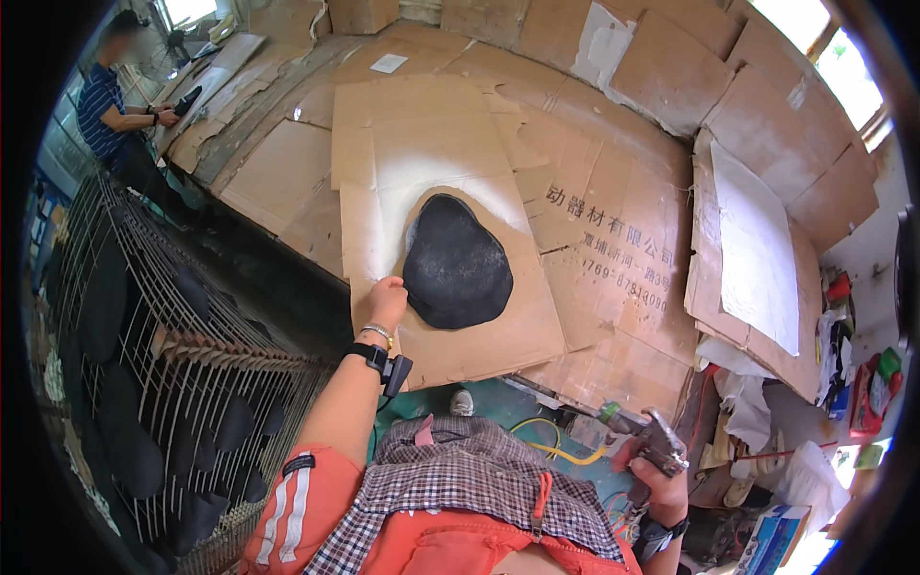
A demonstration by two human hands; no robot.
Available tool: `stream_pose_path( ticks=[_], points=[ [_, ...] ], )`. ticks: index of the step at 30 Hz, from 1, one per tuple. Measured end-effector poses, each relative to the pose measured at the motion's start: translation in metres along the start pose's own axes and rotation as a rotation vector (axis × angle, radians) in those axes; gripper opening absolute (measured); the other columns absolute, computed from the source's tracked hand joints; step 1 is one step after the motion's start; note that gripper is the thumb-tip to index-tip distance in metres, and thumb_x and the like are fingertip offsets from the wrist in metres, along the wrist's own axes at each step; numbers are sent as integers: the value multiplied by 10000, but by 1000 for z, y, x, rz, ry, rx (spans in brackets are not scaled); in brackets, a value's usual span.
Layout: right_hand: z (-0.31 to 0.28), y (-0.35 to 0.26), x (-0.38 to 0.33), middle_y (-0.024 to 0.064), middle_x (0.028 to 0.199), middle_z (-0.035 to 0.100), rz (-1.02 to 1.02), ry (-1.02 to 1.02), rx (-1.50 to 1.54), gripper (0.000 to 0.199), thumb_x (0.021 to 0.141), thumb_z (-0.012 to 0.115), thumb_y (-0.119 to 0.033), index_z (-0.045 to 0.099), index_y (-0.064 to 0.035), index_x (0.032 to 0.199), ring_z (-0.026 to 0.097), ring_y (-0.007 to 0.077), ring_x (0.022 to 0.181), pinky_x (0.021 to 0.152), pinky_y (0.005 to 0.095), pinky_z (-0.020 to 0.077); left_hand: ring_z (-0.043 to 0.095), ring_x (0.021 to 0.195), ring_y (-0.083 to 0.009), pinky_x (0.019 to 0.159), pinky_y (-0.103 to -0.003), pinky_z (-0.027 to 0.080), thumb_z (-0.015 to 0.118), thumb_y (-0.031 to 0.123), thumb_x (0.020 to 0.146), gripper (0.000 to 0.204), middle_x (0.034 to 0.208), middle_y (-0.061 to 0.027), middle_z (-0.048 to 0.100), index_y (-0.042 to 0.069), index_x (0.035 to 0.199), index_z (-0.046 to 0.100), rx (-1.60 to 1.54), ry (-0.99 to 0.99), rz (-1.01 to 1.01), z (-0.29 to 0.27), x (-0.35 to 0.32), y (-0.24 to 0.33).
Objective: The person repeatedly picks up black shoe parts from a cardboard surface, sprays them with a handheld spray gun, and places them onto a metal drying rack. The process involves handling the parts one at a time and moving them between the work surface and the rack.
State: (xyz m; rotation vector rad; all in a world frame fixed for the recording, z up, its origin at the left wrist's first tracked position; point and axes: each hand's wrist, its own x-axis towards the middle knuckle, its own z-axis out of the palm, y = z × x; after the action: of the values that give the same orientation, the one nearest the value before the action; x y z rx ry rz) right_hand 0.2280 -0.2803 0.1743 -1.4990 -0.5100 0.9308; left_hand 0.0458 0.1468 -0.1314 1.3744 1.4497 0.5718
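A black, rounded, pear-shaped piece with a pale dusty sheen is over a cardboard sheet. My left hand is closed at its left edge, with the fingertips appearing to pinch the rim. Pale overspray surrounds the piece on the sheet. Lower right, my right hand grips a metal spray gun. A yellow hose runs close to the gun.
Left of me stands a wire rack holding several black pieces. Cardboard covers the bench and wall. At right, a white sheet hangs on a cardboard panel. Another person works at the far left with a black item.
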Motion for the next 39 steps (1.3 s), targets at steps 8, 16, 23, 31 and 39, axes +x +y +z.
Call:
stream_pose_path(
  ticks=[8,16,23,31,39],
  points=[
    [11,-4,33,110,831,639,-63,58,24,532,772,700,-154,515,-2,1247,616,194,754,724,325,486,610,1027,-325,898,-393,488,617,159,809,328,1114,-155,641,79,1127,628,482,155,56,27,-15,36],
    [-31,7,30,126,805,634,-32,148,-22,575,742,705,-126,504,14,1262,624,206,719,684,322,499,628,929,-315,811,-405,506,631,118,778,207,1033,-142,656,60,976,647,484,223,52,35,-20,47],
    [-28,7,54,109,814,630,-18,24,-34,523,736,687,-101,520,36,1212,619,198,738,696,320,495,623,726,-270,726,-395,524,633,5,749,290,937,-120,620,35,1029,563,-306,105,-208,45,-19,66],
    [40,68,200,15,934,606,-32,-534,-318,473,800,685,-62,522,-28,1242,569,98,830,733,272,488,612,803,-250,792,-403,519,581,-15,809,105,856,-108,626,50,891,577,-1054,-304,-355,46,11,124],
    [143,150,360,64,820,627,278,-467,-112,140,848,624,-100,622,-17,960,630,180,698,659,327,569,617,832,-254,798,-392,527,585,-1,802,84,896,-124,617,27,881,578,-1429,-311,-158,53,13,195]
  ],
)
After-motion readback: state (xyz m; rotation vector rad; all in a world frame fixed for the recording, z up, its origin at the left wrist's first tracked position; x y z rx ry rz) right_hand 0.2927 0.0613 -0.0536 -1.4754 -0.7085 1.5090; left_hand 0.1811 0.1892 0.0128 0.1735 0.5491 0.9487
